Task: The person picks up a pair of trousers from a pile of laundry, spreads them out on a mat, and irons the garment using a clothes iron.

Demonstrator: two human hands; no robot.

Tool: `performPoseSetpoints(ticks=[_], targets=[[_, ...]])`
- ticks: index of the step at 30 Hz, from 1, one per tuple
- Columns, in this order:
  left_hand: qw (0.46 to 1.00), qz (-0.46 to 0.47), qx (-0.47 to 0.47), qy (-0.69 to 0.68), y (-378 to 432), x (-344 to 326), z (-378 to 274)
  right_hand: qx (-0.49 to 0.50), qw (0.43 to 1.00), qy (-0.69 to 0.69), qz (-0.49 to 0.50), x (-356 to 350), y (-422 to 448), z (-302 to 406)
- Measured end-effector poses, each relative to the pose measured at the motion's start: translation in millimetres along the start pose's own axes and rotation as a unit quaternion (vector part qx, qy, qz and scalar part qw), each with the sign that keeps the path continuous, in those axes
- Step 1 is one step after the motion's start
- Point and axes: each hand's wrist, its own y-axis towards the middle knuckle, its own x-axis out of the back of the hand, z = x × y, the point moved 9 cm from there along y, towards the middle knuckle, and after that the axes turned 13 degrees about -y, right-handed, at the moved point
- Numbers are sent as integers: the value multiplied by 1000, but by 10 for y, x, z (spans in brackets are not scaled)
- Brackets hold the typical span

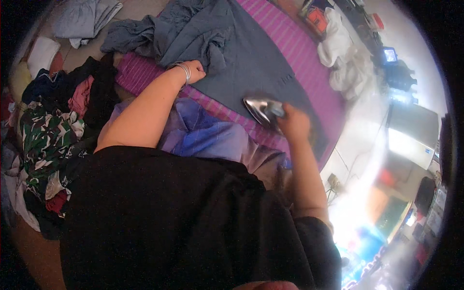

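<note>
My right hand (296, 122) grips the handle of an electric iron (261, 110), whose pointed metal front faces up and left. The iron is at the near edge of a dark grey cloth garment (250, 65), which lies spread flat on a pink striped cloth (301, 50). At the upper left the same grey cloth is bunched in folds. My left hand (195, 71), with bangles on the wrist, is curled at the garment's near left edge; whether it pinches the fabric is unclear. Blue and purple cloth (210, 134) covers my lap.
A heap of mixed clothes (50, 134) lies at my left. Folded grey cloth (85, 20) sits on the tiled floor at the upper left. White crumpled fabric (342, 54) lies beyond the striped cloth on the right, and a white box-like object (411, 136) stands farther right.
</note>
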Motion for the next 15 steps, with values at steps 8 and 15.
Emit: performPoseSetpoints(ticks=[8, 15], targets=[[1000, -7, -21, -16, -15, 55, 3, 129, 990, 52, -5, -2, 291, 958], [1000, 0, -13, 0, 60, -13, 42, 82, 995, -14, 55, -211, -96, 171]])
